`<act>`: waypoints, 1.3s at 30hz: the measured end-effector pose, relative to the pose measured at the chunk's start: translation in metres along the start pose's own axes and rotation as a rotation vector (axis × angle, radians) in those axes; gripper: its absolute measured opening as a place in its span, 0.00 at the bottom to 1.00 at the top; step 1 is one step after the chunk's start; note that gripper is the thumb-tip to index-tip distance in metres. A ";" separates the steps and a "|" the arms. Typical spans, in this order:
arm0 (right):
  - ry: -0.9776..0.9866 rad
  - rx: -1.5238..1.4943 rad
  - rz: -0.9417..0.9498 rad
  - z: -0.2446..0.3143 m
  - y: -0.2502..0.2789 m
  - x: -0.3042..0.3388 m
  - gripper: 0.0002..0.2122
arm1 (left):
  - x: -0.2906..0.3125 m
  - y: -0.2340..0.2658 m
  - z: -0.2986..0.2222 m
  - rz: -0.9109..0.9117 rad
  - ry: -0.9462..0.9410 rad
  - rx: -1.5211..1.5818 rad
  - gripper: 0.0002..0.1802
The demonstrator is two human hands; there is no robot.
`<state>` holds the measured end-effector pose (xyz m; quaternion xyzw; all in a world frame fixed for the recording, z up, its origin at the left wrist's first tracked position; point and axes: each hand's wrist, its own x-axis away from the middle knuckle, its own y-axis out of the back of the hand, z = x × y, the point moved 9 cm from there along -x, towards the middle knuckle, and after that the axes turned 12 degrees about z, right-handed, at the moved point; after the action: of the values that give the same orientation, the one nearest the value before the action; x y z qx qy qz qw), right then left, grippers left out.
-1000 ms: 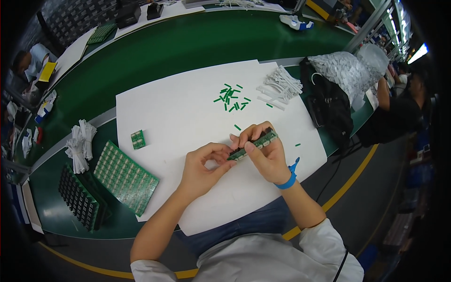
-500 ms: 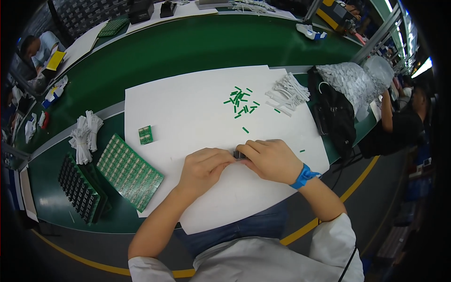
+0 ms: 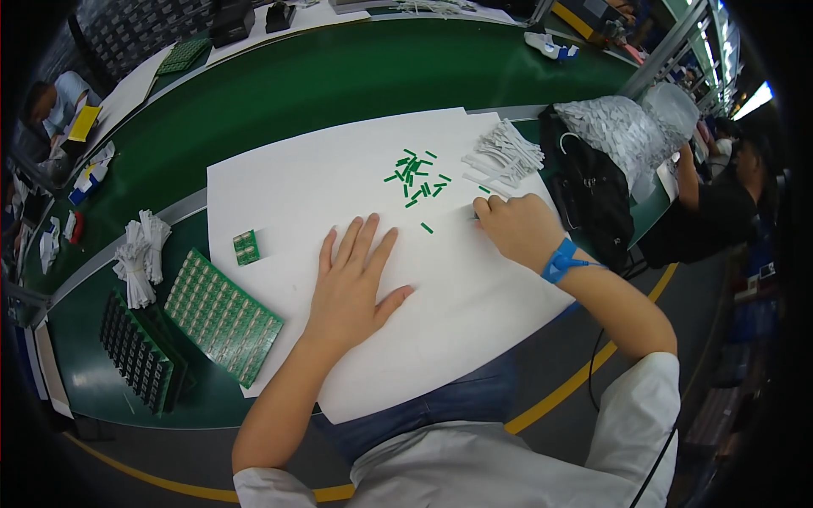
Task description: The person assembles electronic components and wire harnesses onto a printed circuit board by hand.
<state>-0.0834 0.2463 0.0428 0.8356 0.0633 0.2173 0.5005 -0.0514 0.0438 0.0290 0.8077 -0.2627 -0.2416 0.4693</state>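
My left hand lies flat with its fingers spread on the white sheet, and nothing is in it. My right hand, with a blue wrist strap, is closed round a small dark piece; only a sliver of it shows at the fingertips, so its kind is hidden. Just beyond these fingers lies a bundle of white strips. A scatter of small green strips lies left of that bundle, with one lone green strip nearer to me. Left of my left hand sits a small green circuit board.
At the left lie a large green circuit board panel, a stack of boards with black parts and tied white strips. A black bag and a clear bag of white pieces stand at the right, near another person.
My hands have parted. The right one has moved right and away from me with the dark piece; the left has opened and spread flat on the sheet.
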 end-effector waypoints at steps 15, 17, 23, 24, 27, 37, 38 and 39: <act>0.201 0.131 0.085 0.012 0.010 -0.014 0.07 | -0.002 -0.007 0.002 0.071 0.056 -0.132 0.43; 0.217 0.143 0.093 0.013 0.010 -0.015 0.07 | -0.002 -0.008 0.003 0.068 0.056 -0.134 0.43; 0.257 0.161 0.126 0.012 0.007 -0.017 0.07 | -0.002 -0.006 0.001 0.043 0.053 -0.147 0.43; 0.265 0.166 0.170 0.012 0.004 -0.019 0.09 | -0.002 -0.006 0.001 0.044 0.054 -0.147 0.43; 0.277 0.164 0.217 0.012 0.001 -0.021 0.12 | -0.001 -0.007 0.001 0.047 0.060 -0.155 0.43; 0.262 0.063 0.196 0.006 0.003 -0.009 0.09 | -0.003 -0.007 0.005 0.070 0.066 -0.139 0.44; 0.263 0.065 0.194 0.002 0.005 -0.008 0.09 | -0.003 -0.006 0.005 0.074 0.067 -0.141 0.44; 0.270 -0.042 0.174 -0.002 0.011 -0.007 0.10 | -0.003 -0.006 0.005 0.075 0.069 -0.144 0.44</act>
<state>-0.0912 0.2399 0.0509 0.7904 0.0529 0.3714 0.4843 -0.0553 0.0450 0.0216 0.7692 -0.2582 -0.2141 0.5439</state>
